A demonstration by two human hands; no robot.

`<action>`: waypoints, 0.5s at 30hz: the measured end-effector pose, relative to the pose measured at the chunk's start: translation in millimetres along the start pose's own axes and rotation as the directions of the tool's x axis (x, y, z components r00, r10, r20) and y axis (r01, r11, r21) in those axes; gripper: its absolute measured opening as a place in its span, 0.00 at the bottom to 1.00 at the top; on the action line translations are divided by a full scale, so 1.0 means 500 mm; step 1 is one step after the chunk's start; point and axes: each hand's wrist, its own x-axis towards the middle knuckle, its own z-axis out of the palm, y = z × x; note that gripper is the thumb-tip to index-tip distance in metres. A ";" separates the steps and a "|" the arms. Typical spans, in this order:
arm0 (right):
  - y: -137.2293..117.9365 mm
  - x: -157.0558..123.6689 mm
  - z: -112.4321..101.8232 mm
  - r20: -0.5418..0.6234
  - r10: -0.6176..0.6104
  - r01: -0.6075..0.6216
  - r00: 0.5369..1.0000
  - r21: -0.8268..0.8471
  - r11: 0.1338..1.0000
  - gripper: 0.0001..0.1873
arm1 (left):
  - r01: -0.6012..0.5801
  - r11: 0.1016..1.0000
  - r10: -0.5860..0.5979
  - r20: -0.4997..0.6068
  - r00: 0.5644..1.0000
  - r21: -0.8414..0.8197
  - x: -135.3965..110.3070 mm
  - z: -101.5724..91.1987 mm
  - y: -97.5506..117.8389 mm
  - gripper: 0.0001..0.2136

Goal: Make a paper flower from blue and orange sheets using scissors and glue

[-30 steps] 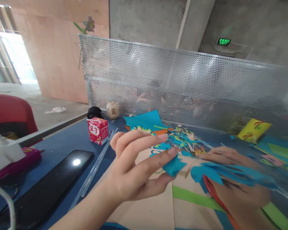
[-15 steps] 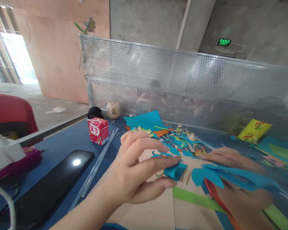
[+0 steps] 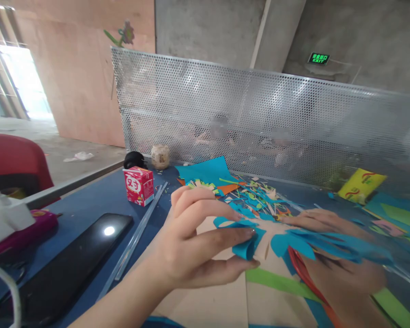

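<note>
In front of me is a cut-paper piece with blue petals [image 3: 290,243] and beige strips. My left hand [image 3: 198,241] pinches one curled blue paper strip [image 3: 244,248] between thumb and fingers, on the piece's left side. My right hand [image 3: 345,264], partly blurred, is closed around the right side of the piece; long blue strips run between its fingers. A red curved handle-like part [image 3: 300,266] shows by the right palm; what it belongs to is hidden. Below lie a beige sheet [image 3: 208,300] and a green paper strip [image 3: 280,282].
Paper scraps [image 3: 259,198] and a blue sheet [image 3: 205,171] lie behind the hands. Left are a phone [image 3: 64,264], clear sticks [image 3: 140,232], a red box [image 3: 138,186] and a white plug [image 3: 10,221]. A yellow packet [image 3: 362,186] stands before a perforated metal screen [image 3: 191,100].
My left fingers have shifted slightly on the curled blue strip, which tilts a little more upright. The right hand and the blue strips have moved slightly.
</note>
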 end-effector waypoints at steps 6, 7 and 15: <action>-0.001 -0.004 0.002 -0.002 0.034 -0.034 0.999 -0.016 0.999 0.07 | -0.002 1.000 0.002 0.005 1.000 0.017 0.002 -0.002 -0.001 0.09; 0.000 -0.006 0.002 0.012 0.036 -0.036 0.999 -0.019 0.999 0.07 | 0.002 1.000 -0.003 0.008 1.000 0.021 0.001 -0.002 -0.001 0.08; -0.004 0.004 0.004 -0.006 0.026 -0.026 1.000 -0.030 0.999 0.05 | 0.012 1.000 -0.013 0.020 1.000 0.028 -0.003 -0.002 0.000 0.06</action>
